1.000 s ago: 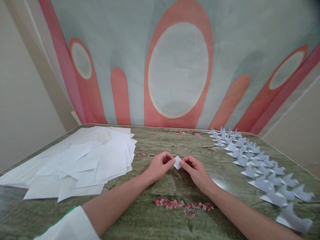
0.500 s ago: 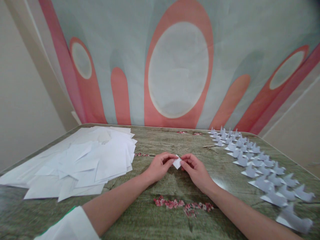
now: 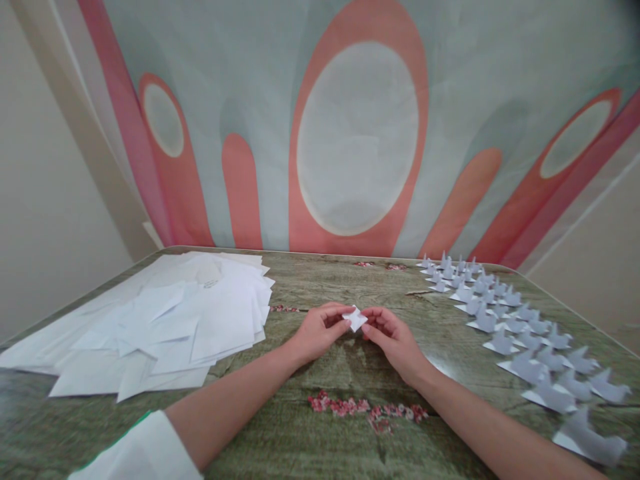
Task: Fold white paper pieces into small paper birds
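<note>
A small folded piece of white paper (image 3: 355, 319) is held up between my two hands, over the middle of the table. My left hand (image 3: 323, 328) pinches its left corner between thumb and fingers. On the other side, my right hand (image 3: 389, 332) has its thumb and fingertips at the right edge of the paper. The curled fingers of both hands partly cover the paper's edges.
A wide, loose pile of white paper sheets (image 3: 225, 320) covers the table's left side. Several folded white paper birds (image 3: 550, 393) stand in rows along the right. The wood-patterned table (image 3: 280, 427) has printed pink flowers and meets a painted wall hanging (image 3: 270, 80) behind.
The folded paper has turned slightly between my fingertips, and more of its face shows. My right fingers have shifted a little at its edge; both arms stay nearly in place.
</note>
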`<state>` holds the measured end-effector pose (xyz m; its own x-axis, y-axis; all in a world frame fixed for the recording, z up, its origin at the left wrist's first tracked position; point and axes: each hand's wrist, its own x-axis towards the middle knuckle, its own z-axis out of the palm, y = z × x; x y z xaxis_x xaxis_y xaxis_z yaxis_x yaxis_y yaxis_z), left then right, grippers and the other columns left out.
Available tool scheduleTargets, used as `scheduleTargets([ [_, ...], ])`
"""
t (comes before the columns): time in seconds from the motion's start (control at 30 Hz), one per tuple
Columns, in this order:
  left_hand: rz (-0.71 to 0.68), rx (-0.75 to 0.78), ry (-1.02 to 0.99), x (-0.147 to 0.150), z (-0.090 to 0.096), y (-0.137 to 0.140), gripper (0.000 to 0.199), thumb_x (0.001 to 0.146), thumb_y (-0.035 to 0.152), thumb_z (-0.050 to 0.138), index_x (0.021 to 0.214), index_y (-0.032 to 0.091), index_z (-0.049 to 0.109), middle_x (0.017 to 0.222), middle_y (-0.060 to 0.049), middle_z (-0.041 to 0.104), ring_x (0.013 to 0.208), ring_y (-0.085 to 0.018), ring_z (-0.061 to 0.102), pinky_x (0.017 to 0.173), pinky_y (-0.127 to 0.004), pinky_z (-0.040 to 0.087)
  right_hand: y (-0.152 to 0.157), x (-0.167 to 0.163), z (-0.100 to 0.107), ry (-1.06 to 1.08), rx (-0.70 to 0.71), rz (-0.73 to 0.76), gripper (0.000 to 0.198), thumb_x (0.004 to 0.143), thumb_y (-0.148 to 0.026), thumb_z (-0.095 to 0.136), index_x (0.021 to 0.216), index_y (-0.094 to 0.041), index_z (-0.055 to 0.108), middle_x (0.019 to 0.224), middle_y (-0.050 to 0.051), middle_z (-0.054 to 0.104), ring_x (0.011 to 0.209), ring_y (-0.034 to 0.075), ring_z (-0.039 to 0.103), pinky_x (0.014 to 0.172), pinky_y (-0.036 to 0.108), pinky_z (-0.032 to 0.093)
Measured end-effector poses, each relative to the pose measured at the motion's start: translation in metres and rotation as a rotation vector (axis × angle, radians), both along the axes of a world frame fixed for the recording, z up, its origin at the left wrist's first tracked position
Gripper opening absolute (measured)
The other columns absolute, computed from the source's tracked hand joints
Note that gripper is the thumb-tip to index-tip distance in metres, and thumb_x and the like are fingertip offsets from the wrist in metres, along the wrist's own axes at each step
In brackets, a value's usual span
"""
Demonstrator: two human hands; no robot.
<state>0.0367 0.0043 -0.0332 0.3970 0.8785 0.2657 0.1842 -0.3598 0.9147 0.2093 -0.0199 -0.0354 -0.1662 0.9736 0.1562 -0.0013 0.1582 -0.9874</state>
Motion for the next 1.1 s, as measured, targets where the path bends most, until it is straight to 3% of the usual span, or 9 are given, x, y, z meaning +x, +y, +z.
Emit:
scheduleTargets([
  [0.77,-0.014,0.004,0.014,0.000,-0.003,0.001,0.032,0.077,0.024,0.059,0.108,0.015,0.061,0.106,-0.008,0.059,0.095,-0.017,0.057,0.086,-0.029,0.044,0.001,0.000,-0.001,-0.014,-0.005,-0.024,0.019,0.074,-0.029,0.057,0.089,-0.018,0.053,0.073,-0.001,0.057,0.065,0.013,0.052,0.062,0.026,0.042],
  [1.1,-0.037,0.019,0.099,0.003,-0.009,-0.001,0.034,0.073,0.019,0.060,0.106,0.014,0.061,0.102,-0.007,0.059,0.084,-0.015,0.060,0.078,-0.026,0.049,0.005,-0.001,-0.017,-0.333,0.172,-0.142,0.014,0.076,-0.018,0.049,0.088,-0.018,0.056,0.082,0.002,0.059,0.073,0.016,0.054,0.067,0.030,0.043],
])
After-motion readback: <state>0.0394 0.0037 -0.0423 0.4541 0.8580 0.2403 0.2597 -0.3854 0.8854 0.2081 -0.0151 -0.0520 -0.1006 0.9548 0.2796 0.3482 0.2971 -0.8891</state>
